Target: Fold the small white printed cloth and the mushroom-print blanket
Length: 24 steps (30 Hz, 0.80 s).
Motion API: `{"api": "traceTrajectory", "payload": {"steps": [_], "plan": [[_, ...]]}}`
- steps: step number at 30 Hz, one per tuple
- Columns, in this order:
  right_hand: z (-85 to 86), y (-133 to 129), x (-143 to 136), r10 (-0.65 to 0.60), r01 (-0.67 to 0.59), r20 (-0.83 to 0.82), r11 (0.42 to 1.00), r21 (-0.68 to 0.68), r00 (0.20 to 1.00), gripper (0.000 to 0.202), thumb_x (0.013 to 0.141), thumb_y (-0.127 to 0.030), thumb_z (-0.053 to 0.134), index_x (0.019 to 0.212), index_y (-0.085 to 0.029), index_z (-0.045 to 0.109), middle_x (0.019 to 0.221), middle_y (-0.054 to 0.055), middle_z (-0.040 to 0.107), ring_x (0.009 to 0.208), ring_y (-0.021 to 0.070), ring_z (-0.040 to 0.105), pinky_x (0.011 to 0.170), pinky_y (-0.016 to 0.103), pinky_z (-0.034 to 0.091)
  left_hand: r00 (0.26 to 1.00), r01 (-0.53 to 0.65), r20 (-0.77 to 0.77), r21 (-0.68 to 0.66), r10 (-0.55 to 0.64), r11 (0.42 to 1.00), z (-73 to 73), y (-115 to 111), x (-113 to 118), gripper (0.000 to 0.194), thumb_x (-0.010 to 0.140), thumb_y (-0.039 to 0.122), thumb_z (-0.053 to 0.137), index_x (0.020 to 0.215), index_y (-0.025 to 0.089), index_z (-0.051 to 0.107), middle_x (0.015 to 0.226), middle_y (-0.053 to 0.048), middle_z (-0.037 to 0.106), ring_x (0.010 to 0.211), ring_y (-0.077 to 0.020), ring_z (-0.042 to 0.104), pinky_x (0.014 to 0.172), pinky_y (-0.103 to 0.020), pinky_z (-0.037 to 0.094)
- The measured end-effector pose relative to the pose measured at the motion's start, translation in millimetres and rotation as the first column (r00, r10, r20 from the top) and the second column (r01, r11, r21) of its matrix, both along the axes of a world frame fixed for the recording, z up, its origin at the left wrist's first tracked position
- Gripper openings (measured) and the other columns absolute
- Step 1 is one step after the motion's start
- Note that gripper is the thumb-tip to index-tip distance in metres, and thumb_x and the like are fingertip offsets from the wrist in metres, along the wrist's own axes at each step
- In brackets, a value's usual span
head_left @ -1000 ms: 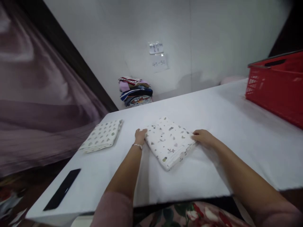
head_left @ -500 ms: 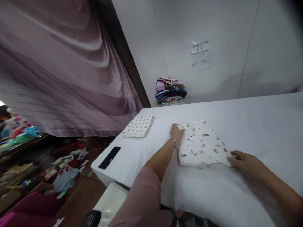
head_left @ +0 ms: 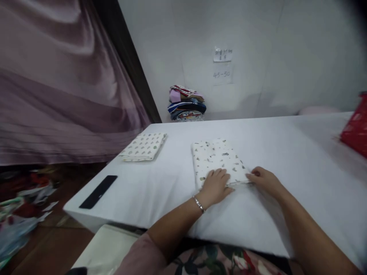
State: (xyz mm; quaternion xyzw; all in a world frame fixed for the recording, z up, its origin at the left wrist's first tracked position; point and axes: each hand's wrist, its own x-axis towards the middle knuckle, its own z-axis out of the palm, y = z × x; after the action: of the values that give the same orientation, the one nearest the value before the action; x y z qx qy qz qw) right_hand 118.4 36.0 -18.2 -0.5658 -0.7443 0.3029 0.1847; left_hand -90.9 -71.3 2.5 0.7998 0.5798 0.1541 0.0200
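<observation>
A folded white cloth (head_left: 213, 156) with small grey and brown prints lies on the white-covered table in front of me. My left hand (head_left: 215, 186) rests flat across its near edge, fingers stretched out, a silver bracelet on the wrist. At the near right corner, my right hand (head_left: 264, 181) pinches the cloth between thumb and fingers. Farther left, apart from both hands, lies a second folded cloth (head_left: 145, 147) with rows of small grey-green prints.
The table (head_left: 286, 149) has a black phone-like slab (head_left: 98, 191) near its left edge. A stack of folded fabrics (head_left: 187, 104) sits at the back against the wall. Something red (head_left: 355, 128) is at the far right. A pink curtain (head_left: 57, 88) hangs left, above a cluttered floor.
My left hand has moved from the cloth's far left side to its near edge and flattened. The right hand keeps its corner. The view has turned right, bringing the red thing in.
</observation>
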Motion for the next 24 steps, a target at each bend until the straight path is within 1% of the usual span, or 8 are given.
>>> {"api": "traceTrajectory", "payload": {"steps": [3, 5, 8, 10, 13, 15, 18, 24], "plan": [[1.4, -6, -2, -0.020, 0.020, 0.014, 1.000, -0.007, 1.000, 0.030, 0.073, -0.050, 0.051, 0.071, -0.021, 0.056, 0.065, 0.001, 0.061, 0.061, 0.0170, 0.054, 0.057, 0.028, 0.037, 1.000, -0.014, -0.026, 0.033, 0.015, 0.999, -3.3, -3, -3, 0.037, 0.086, 0.034, 0.051, 0.120, 0.021, 0.048, 0.130, -0.007, 0.050, 0.122, -0.0227, 0.040, 0.101, -0.041, 0.031], [-0.4, -8, -3, -0.046, 0.046, 0.017, 0.999, -0.011, 0.999, 0.028, 0.073, -0.048, 0.051, 0.068, -0.021, 0.054, 0.063, 0.000, 0.059, 0.060, 0.0160, 0.052, 0.055, 0.028, 0.036, 0.999, -0.023, -0.026, 0.027, 0.024, 0.999, -4.9, -4, -6, 0.032, 0.086, 0.029, 0.049, 0.117, 0.021, 0.050, 0.128, -0.005, 0.052, 0.121, -0.0220, 0.042, 0.100, -0.040, 0.033], [-2.7, -8, -2, -0.038, 0.038, -0.003, 0.999, -0.024, 0.999, 0.025, 0.073, -0.044, 0.051, 0.065, -0.021, 0.052, 0.061, 0.000, 0.057, 0.060, 0.0154, 0.050, 0.056, 0.027, 0.035, 0.999, -0.044, 0.001, 0.012, 0.044, 0.999, -7.3, -8, -13, 0.030, 0.086, 0.023, 0.048, 0.116, 0.023, 0.053, 0.127, -0.004, 0.054, 0.120, -0.0214, 0.044, 0.101, -0.040, 0.034], [-2.2, -8, -2, -0.025, 0.025, -0.014, 0.999, -0.029, 1.000, 0.024, 0.073, -0.043, 0.051, 0.064, -0.021, 0.052, 0.061, -0.001, 0.056, 0.061, 0.0153, 0.050, 0.056, 0.027, 0.034, 0.998, -0.045, 0.049, 0.020, 0.044, 0.999, -9.3, -12, -18, 0.031, 0.086, 0.021, 0.048, 0.116, 0.025, 0.053, 0.128, -0.003, 0.054, 0.121, -0.0209, 0.044, 0.103, -0.040, 0.033], [1.4, -8, -3, -0.026, 0.026, -0.016, 0.999, -0.036, 1.000, 0.023, 0.074, -0.042, 0.051, 0.064, -0.020, 0.052, 0.061, 0.000, 0.056, 0.061, 0.0155, 0.050, 0.056, 0.027, 0.034, 0.988, -0.037, 0.150, 0.059, 0.027, 0.998, -12.2, -20, -28, 0.028, 0.087, 0.025, 0.048, 0.113, 0.026, 0.056, 0.123, -0.003, 0.058, 0.119, -0.0202, 0.046, 0.102, -0.041, 0.033], [4.0, -9, -4, -0.028, 0.028, -0.013, 0.999, -0.033, 1.000, 0.024, 0.074, -0.042, 0.051, 0.065, -0.021, 0.053, 0.062, 0.000, 0.057, 0.062, 0.0159, 0.051, 0.057, 0.027, 0.034, 0.979, -0.080, 0.197, 0.095, 0.060, 0.992, -14.2, -26, -35, 0.024, 0.086, 0.026, 0.049, 0.109, 0.026, 0.058, 0.118, -0.003, 0.060, 0.116, -0.0204, 0.048, 0.101, -0.042, 0.035], [5.7, -11, -5, -0.036, 0.036, -0.009, 0.999, -0.015, 0.999, 0.024, 0.075, -0.043, 0.050, 0.068, -0.021, 0.055, 0.066, 0.001, 0.059, 0.064, 0.0162, 0.052, 0.058, 0.027, 0.035, 0.963, -0.191, 0.219, 0.131, 0.159, 0.973, -17.5, -35, -44, 0.024, 0.083, 0.025, 0.055, 0.106, 0.026, 0.060, 0.119, -0.004, 0.059, 0.114, -0.0222, 0.048, 0.099, -0.044, 0.036], [6.5, -11, -6, -0.054, 0.055, 0.023, 0.998, -0.013, 0.998, 0.023, 0.074, -0.042, 0.051, 0.069, -0.020, 0.056, 0.067, 0.001, 0.060, 0.066, 0.0164, 0.053, 0.059, 0.027, 0.035, 0.916, -0.317, 0.296, 0.125, 0.270, 0.940, -22.2, -49, -55, 0.023, 0.081, 0.025, 0.056, 0.104, 0.024, 0.061, 0.111, -0.004, 0.059, 0.106, -0.0218, 0.050, 0.093, -0.040, 0.041]]}}
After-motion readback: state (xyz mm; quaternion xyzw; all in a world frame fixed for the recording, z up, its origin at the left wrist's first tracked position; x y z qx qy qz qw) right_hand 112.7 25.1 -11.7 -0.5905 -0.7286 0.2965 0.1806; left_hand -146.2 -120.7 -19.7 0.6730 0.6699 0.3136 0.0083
